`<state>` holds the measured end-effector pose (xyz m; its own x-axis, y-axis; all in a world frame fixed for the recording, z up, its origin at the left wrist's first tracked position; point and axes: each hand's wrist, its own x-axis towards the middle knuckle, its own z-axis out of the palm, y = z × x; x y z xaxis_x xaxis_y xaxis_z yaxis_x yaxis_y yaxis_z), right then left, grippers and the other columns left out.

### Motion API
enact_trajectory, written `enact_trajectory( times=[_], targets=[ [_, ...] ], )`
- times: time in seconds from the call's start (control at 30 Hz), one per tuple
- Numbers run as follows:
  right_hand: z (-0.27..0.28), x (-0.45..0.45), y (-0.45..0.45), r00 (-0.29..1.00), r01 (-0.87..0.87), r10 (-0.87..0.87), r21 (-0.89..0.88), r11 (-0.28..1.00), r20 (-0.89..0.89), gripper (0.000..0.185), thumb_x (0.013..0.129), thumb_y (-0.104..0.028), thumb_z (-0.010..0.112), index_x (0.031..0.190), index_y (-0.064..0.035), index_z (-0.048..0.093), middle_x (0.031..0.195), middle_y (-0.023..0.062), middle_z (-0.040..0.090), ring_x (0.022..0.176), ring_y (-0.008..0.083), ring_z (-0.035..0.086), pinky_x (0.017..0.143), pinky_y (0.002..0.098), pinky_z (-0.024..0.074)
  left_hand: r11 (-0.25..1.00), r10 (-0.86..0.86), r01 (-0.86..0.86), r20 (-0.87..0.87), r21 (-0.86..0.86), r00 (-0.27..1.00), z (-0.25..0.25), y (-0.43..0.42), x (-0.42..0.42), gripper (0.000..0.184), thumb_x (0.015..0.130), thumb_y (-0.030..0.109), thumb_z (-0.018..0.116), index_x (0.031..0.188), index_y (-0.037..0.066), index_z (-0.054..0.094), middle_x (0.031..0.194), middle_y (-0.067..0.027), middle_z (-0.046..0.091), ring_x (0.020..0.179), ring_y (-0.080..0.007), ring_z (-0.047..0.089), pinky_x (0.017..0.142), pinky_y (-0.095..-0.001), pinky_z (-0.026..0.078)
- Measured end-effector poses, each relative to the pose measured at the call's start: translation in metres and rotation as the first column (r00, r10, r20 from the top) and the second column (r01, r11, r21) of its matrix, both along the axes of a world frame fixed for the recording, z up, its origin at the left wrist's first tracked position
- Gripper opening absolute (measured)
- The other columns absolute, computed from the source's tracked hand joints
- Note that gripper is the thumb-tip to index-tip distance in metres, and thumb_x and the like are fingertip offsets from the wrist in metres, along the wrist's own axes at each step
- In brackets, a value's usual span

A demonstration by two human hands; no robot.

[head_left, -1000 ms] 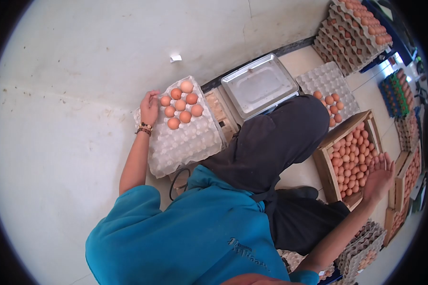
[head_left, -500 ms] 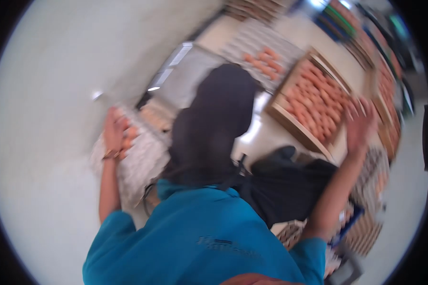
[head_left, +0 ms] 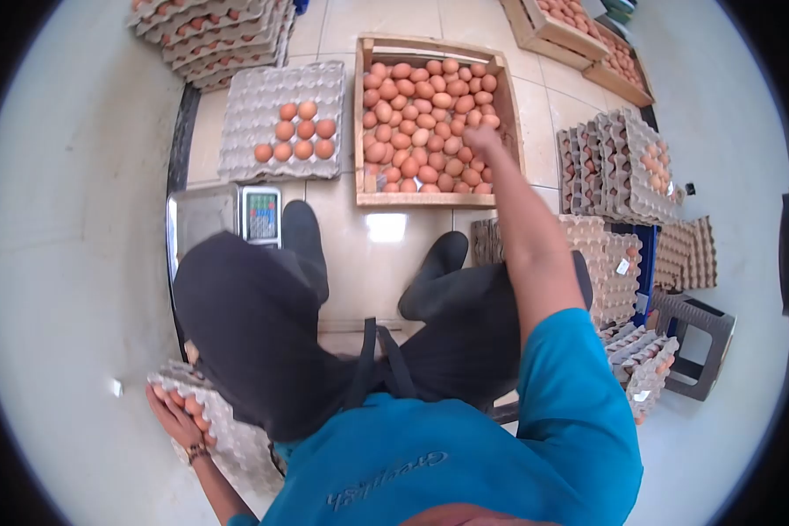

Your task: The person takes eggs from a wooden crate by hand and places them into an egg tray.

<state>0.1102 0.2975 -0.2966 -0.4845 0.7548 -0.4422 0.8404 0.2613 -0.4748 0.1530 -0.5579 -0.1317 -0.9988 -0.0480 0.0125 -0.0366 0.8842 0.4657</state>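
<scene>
At the lower left, my left hand (head_left: 175, 421) rests flat with its fingers stretched along the eggs (head_left: 186, 406) on a grey egg tray (head_left: 237, 438). My right hand (head_left: 482, 138) is over the right side of a wooden crate (head_left: 430, 200) filled with brown eggs (head_left: 421, 123). Its fingers are bunched together and point down among the eggs; whatever they may hold is hidden. Left of the crate, another tray (head_left: 245, 96) carries several eggs (head_left: 305, 130) at its lower right part.
A scale with a metal pan (head_left: 206, 215) and display (head_left: 261, 216) stands at the left by the wall. Stacked egg trays (head_left: 228, 39) are at the upper left, with more stacks (head_left: 614, 167) at the right. Other crates (head_left: 543, 39) and a grey stool (head_left: 706, 337) are there too.
The view has swung to the right, bringing the crate to the upper middle. My right hand has moved from beside the crate to its eggs, its spread fingers now bunched.
</scene>
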Motion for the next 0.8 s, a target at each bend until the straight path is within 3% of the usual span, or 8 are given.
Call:
enact_trajectory(
  times=[0.03, 0.13, 0.27, 0.37, 0.47, 0.6, 0.67, 0.8],
  targets=[
    [-0.01, 0.003, -0.008, 0.978, -0.08, 0.092, -0.073, 0.994, 0.185, 0.039, 0.082, -0.029, 0.065, 0.107, 0.001, 0.063, 0.099, 0.0214, 0.068, 0.081, 0.0327, 0.07, 0.07, 0.0437, 0.0582, 0.999, -0.014, 0.015, 0.005, -0.038, 1.0, 0.002, 0.0, -0.002, 0.051, 0.107, 0.025, 0.039, 0.149, -0.002, 0.034, 0.152, -0.0178, 0.039, 0.141, -0.031, 0.037, 0.118, -0.0397, 0.026],
    [-0.018, -0.01, -0.004, 0.99, -0.135, 0.123, 0.202, 0.97, 0.069, 0.049, 0.08, -0.029, 0.068, 0.119, -0.0029, 0.056, 0.115, 0.0211, 0.06, 0.1, 0.0345, 0.061, 0.083, 0.0456, 0.0533, 0.992, -0.025, 0.029, 0.037, -0.119, 0.999, 0.008, 0.003, -0.003, 0.051, 0.107, 0.025, 0.038, 0.149, -0.003, 0.033, 0.152, -0.0186, 0.039, 0.14, -0.0316, 0.038, 0.118, -0.0401, 0.026],
    [-0.018, -0.032, 0.001, 0.971, -0.176, 0.235, 0.531, 0.829, -0.045, 0.067, 0.077, -0.03, 0.071, 0.135, -0.0081, 0.047, 0.136, 0.0208, 0.05, 0.125, 0.0369, 0.049, 0.101, 0.0482, 0.0468, 0.988, 0.047, -0.03, 0.108, -0.152, 0.993, 0.017, 0.015, -0.008, 0.051, 0.107, 0.024, 0.038, 0.149, -0.003, 0.033, 0.152, -0.0196, 0.039, 0.14, -0.0336, 0.038, 0.118, -0.041, 0.026],
    [0.006, -0.076, 0.025, 0.936, -0.289, 0.351, 0.571, 0.768, 0.001, 0.079, 0.072, -0.036, 0.077, 0.14, -0.0132, 0.045, 0.136, 0.0177, 0.049, 0.13, 0.037, 0.045, 0.106, 0.047, 0.0436, 0.99, 0.09, -0.074, 0.139, -0.119, 0.986, 0.014, 0.009, -0.008, 0.052, 0.106, 0.026, 0.039, 0.15, -0.002, 0.032, 0.151, -0.0192, 0.04, 0.138, -0.0344, 0.04, 0.116, -0.0417, 0.029],
    [0.009, -0.119, 0.043, 0.891, -0.442, 0.422, 0.519, 0.732, 0.164, 0.091, 0.064, -0.043, 0.083, 0.144, -0.0219, 0.043, 0.141, 0.0176, 0.044, 0.13, 0.0384, 0.044, 0.108, 0.046, 0.0425, 0.996, 0.089, -0.085, 0.15, -0.033, 0.985, 0.017, 0.01, -0.008, 0.056, 0.106, 0.031, 0.041, 0.15, -0.001, 0.03, 0.15, -0.0201, 0.04, 0.134, -0.0341, 0.045, 0.112, -0.0416, 0.035],
    [-0.009, -0.149, 0.045, 0.907, -0.421, 0.364, 0.402, 0.813, 0.213, 0.097, 0.059, -0.045, 0.088, 0.144, -0.0309, 0.043, 0.148, 0.0224, 0.031, 0.131, 0.0424, 0.042, 0.11, 0.0502, 0.039, 0.984, 0.165, -0.175, 0.227, 0.025, 0.96, 0.019, 0.014, -0.012, 0.061, 0.105, 0.036, 0.041, 0.151, -0.002, 0.029, 0.149, -0.0221, 0.04, 0.133, -0.0346, 0.046, 0.11, -0.0415, 0.037],
    [-0.008, -0.151, 0.038, 0.882, -0.47, 0.39, 0.436, 0.767, 0.264, 0.098, 0.057, -0.045, 0.09, 0.142, -0.0318, 0.044, 0.145, 0.0197, 0.032, 0.133, 0.0411, 0.039, 0.108, 0.0524, 0.039, 0.982, 0.156, -0.176, 0.229, 0.067, 0.961, 0.021, 0.018, -0.011, 0.063, 0.105, 0.038, 0.042, 0.151, -0.003, 0.028, 0.149, -0.0229, 0.04, 0.133, -0.035, 0.046, 0.11, -0.042, 0.037],
    [-0.017, -0.148, 0.026, 0.867, -0.499, 0.418, 0.48, 0.721, 0.273, 0.103, 0.054, -0.043, 0.093, 0.143, -0.0346, 0.042, 0.148, 0.0154, 0.029, 0.133, 0.038, 0.036, 0.104, 0.0574, 0.04, 0.995, 0.099, -0.094, 0.22, -0.031, 0.97, 0.022, 0.011, -0.011, 0.063, 0.104, 0.038, 0.042, 0.15, -0.004, 0.028, 0.149, -0.0234, 0.041, 0.132, -0.0363, 0.047, 0.109, -0.0426, 0.038]
  ],
)
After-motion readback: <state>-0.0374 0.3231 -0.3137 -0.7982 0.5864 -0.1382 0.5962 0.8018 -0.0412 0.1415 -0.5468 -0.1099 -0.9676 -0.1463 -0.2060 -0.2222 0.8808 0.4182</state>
